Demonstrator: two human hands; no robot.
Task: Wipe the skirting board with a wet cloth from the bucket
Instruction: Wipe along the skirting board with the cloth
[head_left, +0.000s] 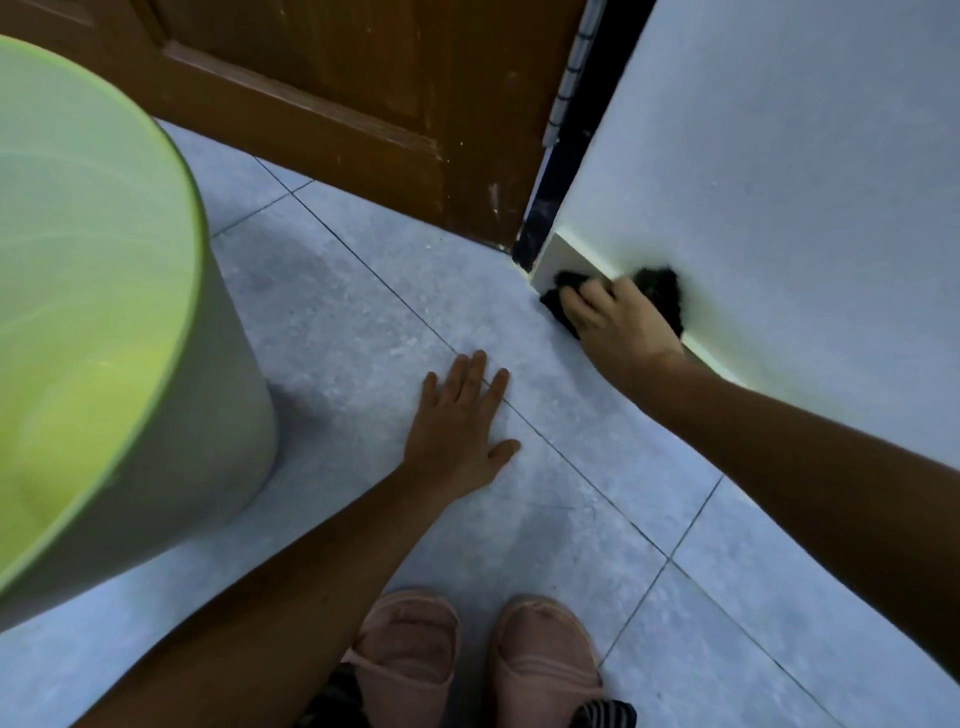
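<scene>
A white skirting board (563, 258) runs along the foot of the pale wall at the right, ending at the door corner. My right hand (621, 319) presses a dark cloth (660, 291) against the board near that end; the cloth bunches out above and below my fingers. My left hand (462, 426) lies flat on the floor tiles with fingers spread, holding nothing. A large light-green bucket (228, 364) stands at the left; its inside looks yellowish and its contents are unclear.
A brown wooden door (337, 104) closes off the far side, meeting the wall at a dark gap (540, 228). Grey floor tiles (363, 291) fill the middle. My feet in pink slippers (540, 660) are at the bottom edge.
</scene>
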